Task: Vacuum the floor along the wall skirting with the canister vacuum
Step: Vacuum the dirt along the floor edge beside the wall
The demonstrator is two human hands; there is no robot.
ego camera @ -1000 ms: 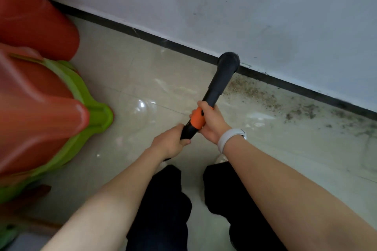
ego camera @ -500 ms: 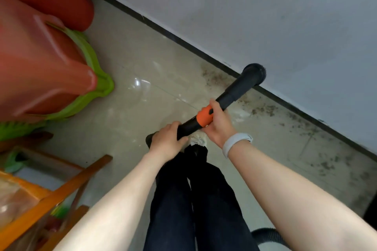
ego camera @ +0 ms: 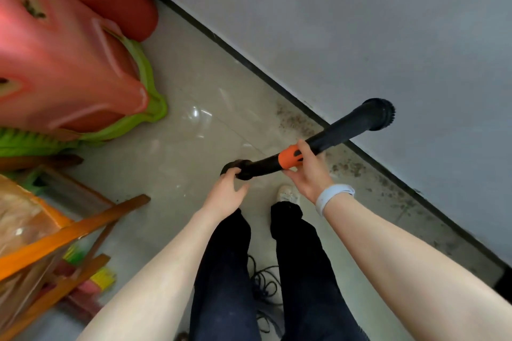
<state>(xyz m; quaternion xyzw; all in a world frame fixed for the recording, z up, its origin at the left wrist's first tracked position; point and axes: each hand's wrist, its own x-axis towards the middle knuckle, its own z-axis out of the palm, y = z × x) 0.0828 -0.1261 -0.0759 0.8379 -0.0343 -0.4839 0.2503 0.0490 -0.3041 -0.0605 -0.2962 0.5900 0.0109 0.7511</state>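
The black vacuum wand (ego camera: 338, 133) with an orange collar (ego camera: 289, 158) slants up to the right, and its round brush head (ego camera: 381, 115) shows in front of the grey wall. My right hand (ego camera: 307, 174) grips the wand at the orange collar. My left hand (ego camera: 225, 192) curls its fingers over the wand's rear end (ego camera: 238, 169), thumb spread apart. The dark skirting (ego camera: 249, 63) runs diagonally along the wall's foot. Dark dirt patches (ego camera: 293, 119) lie on the tiled floor beside it. The canister is not in view.
Stacked red and green plastic stools (ego camera: 69, 63) crowd the left side. An orange wooden frame (ego camera: 69, 232) with clutter stands at lower left. A black cable (ego camera: 263, 285) lies coiled on the floor between my legs. My white shoe (ego camera: 288, 194) is near the dirt.
The wand has swung right and its brush head has risen from the skirting to in front of the wall. My left hand's hold on the rear end has loosened. The view has turned.
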